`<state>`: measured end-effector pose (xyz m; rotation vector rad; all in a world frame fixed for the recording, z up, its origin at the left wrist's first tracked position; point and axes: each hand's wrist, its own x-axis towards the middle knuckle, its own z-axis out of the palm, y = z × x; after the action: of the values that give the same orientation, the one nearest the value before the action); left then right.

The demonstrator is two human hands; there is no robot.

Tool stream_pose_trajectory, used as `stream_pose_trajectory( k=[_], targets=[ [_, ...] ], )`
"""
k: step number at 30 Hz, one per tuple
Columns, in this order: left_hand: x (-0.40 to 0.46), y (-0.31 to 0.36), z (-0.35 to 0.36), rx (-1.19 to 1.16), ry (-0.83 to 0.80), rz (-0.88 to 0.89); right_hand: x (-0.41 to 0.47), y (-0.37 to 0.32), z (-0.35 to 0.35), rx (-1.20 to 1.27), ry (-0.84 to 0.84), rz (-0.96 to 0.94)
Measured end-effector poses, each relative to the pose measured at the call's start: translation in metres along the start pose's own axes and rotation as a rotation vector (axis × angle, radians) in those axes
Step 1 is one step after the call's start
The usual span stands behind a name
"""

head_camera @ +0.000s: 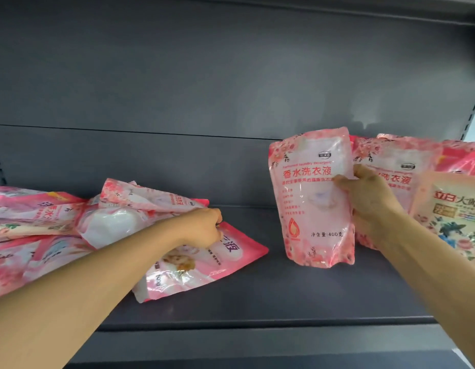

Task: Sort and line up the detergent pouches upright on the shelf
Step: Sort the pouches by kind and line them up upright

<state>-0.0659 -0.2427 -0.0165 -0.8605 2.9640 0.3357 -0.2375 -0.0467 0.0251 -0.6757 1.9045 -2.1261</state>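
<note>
- A pink translucent plastic detergent pouch with red lettering [312, 198] stands upright on the dark grey metal shelf [257, 296], right of the middle.
- The right hand [369, 198] pinches its right edge, a narrow grip holding the pouch.
- Just behind stands a second upright pink pouch [396, 161].
- At left, a flat pink pouch [199, 265] lies beside a heap of pink pouches [44, 222].
- The left hand [204, 227] rests on the flat pouch with curled fingers; whether it holds, I cannot tell.

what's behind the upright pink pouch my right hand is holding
Behind the upright pouch held by the right hand stands a second matching pink pouch, overlapped at its left edge. Anything directly behind the front pouch is hidden.
</note>
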Motion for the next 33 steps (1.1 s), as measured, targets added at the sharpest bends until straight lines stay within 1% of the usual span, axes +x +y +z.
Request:
stream_pose_trajectory(
  k=[3, 5, 10, 12, 14, 16, 21, 23, 27, 29, 33],
  targets=[
    [0.020, 0.008, 0.002, 0.098, -0.042, -0.008, 0.018, 0.011, -0.006, 0.047, 0.124, -0.067],
    [0.029, 0.011, 0.003, 0.215, -0.069, -0.006, 0.032, 0.018, -0.004, 0.034, 0.182, -0.112],
    [0.042, 0.011, 0.006, 0.492, -0.049, -0.073, 0.064, 0.032, 0.015, -0.012, 0.215, -0.187],
    [0.044, 0.015, 0.009, 0.547, -0.066, -0.084, 0.077, 0.037, 0.022, -0.025, 0.225, -0.187],
    [0.047, 0.015, 0.011, 0.528, -0.085, -0.097, 0.089, 0.042, 0.028, -0.022, 0.228, -0.189],
    [0.049, 0.014, 0.010, 0.448, -0.100, -0.130, 0.096, 0.046, 0.031, -0.022, 0.226, -0.199],
    [0.053, 0.005, 0.005, 0.330, -0.095, -0.130, 0.102, 0.058, 0.022, -0.053, 0.204, -0.214],
    [0.050, 0.007, 0.007, 0.326, -0.080, -0.134, 0.098, 0.057, 0.015, -0.151, 0.163, -0.233],
    [0.045, 0.008, 0.009, 0.288, -0.069, -0.146, 0.090, 0.054, 0.000, -0.483, 0.071, -0.291],
    [0.045, 0.006, 0.011, 0.235, -0.064, -0.154, 0.086, 0.053, -0.004, -0.589, 0.054, -0.269],
    [0.049, 0.002, 0.013, 0.112, -0.028, -0.177, 0.079, 0.054, -0.006, -0.748, 0.074, -0.192]
  ],
)
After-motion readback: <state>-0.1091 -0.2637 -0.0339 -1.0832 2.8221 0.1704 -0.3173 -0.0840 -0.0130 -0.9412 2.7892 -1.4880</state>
